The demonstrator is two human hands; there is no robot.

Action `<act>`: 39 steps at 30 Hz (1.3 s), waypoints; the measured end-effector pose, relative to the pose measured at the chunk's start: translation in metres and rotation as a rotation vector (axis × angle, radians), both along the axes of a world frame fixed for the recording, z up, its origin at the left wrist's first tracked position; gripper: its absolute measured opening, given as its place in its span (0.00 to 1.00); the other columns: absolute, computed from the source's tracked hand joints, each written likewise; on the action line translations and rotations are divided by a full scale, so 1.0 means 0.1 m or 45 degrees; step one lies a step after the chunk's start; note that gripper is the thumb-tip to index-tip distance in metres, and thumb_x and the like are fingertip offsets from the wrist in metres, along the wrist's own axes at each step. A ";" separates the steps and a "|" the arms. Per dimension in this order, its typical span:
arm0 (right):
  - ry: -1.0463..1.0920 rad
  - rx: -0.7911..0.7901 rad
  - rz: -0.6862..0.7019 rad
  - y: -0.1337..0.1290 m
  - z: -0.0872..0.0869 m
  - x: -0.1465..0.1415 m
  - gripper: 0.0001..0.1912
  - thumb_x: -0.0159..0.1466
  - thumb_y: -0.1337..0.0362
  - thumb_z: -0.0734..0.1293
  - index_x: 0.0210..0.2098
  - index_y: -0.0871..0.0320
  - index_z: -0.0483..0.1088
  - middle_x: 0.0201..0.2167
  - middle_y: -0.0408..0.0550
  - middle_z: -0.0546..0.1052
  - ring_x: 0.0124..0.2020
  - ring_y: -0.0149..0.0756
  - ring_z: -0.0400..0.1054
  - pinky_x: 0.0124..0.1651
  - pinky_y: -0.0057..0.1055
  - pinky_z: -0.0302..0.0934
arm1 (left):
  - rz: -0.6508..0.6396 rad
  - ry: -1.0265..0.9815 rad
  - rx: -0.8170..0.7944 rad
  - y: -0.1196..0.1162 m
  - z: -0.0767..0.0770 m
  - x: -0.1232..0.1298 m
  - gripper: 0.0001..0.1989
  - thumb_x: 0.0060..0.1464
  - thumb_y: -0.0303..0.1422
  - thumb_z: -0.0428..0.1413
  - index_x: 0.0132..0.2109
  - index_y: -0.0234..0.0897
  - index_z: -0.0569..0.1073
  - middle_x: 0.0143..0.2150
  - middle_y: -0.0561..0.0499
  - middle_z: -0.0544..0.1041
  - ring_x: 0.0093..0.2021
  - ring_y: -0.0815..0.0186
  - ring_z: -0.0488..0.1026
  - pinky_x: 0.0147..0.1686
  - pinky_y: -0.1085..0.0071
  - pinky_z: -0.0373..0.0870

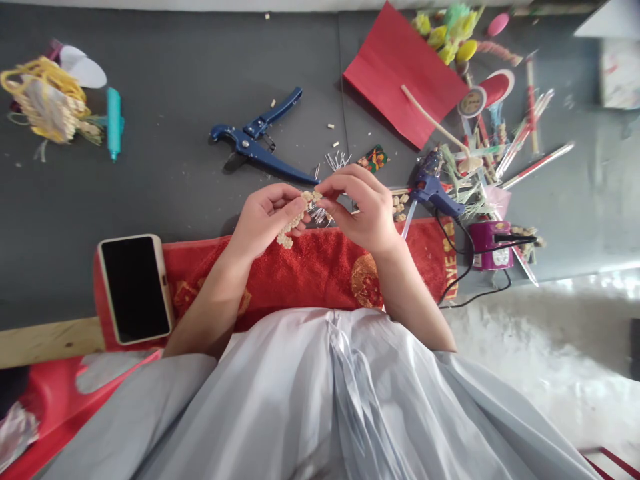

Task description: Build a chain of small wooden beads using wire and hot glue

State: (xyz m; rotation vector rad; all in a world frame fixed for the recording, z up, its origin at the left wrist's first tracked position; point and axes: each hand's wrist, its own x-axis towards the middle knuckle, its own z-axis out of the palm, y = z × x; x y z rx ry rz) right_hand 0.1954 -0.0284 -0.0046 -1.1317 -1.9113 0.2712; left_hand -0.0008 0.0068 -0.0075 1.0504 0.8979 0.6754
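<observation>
Between my hands is a short curved strip of small cream beads or flower-like bits (pixel 286 238). My left hand (pixel 270 217) is closed around it, thumb on top, with the lower end hanging below the fingers. My right hand (pixel 360 207) pinches at the strip's upper end; whether a separate small piece sits in its fingertips I cannot make out. Behind the fingers lie silvery wire pieces (pixel 337 161) and a dark patterned piece (pixel 373 159). Under my wrists is a red towel (pixel 300 280). Blue cutting pliers (pixel 255 143) lie just beyond my left hand.
A phone (pixel 135 290) lies at the left on the towel. To the right are a blue glue gun (pixel 433 187) with a cord, a purple box (pixel 493 247), a red ribbon spool (pixel 487 93) and red paper (pixel 405 73). Yellow cord (pixel 47 93) and a teal marker (pixel 114 123) lie far left.
</observation>
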 end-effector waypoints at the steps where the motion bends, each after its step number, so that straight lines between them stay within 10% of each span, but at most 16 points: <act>1: 0.011 0.009 0.002 0.00 0.00 0.00 0.07 0.72 0.59 0.66 0.45 0.55 0.72 0.38 0.46 0.76 0.37 0.33 0.73 0.40 0.34 0.71 | -0.001 -0.008 0.010 0.00 0.00 0.00 0.26 0.47 0.54 0.69 0.38 0.35 0.77 0.28 0.53 0.80 0.25 0.72 0.77 0.23 0.79 0.75; 39: 0.125 -0.101 0.085 -0.02 -0.05 0.08 0.10 0.69 0.55 0.69 0.40 0.55 0.75 0.35 0.46 0.80 0.33 0.32 0.73 0.37 0.31 0.70 | -0.062 0.094 0.068 0.01 0.00 0.01 0.19 0.48 0.47 0.70 0.35 0.36 0.78 0.26 0.53 0.79 0.22 0.72 0.74 0.20 0.79 0.71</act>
